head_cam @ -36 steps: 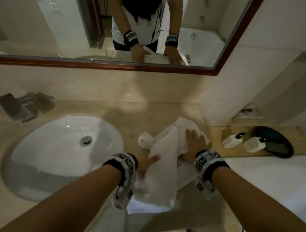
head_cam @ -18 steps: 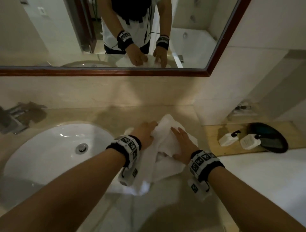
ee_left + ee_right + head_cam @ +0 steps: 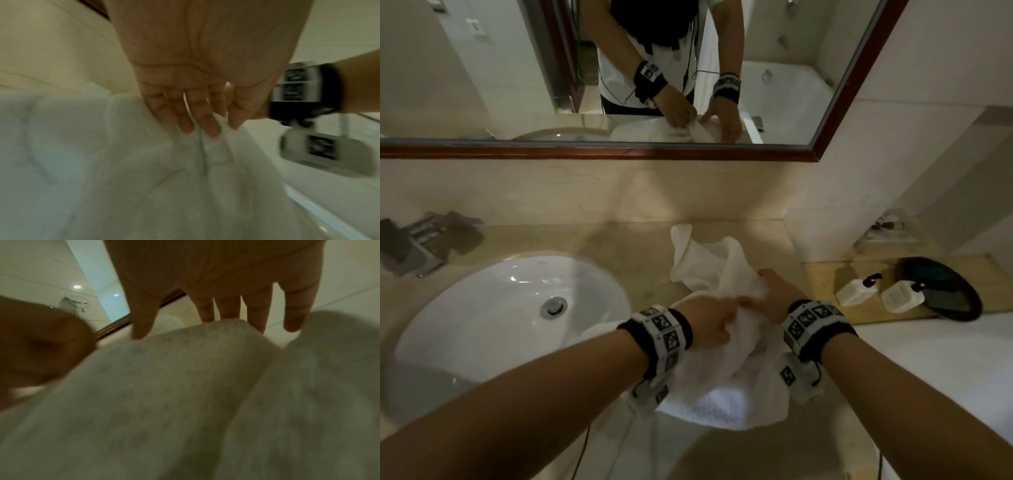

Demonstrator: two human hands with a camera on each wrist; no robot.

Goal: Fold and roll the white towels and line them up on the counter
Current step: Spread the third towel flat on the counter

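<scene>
White towel (image 3: 726, 346) lies bunched on the counter (image 3: 619, 246) under both hands. Left hand (image 3: 709, 325) fingertips pinch a fold; right hand (image 3: 777, 294) fingers straight, slightly spread, pressing down. Soft, limp, light; probably best taken at corners beyond the fingertips.

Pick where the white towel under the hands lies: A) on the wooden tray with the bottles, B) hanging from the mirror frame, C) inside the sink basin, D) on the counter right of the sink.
D: the white towel lies bunched on the counter right of the sink, with both hands on it.
</scene>
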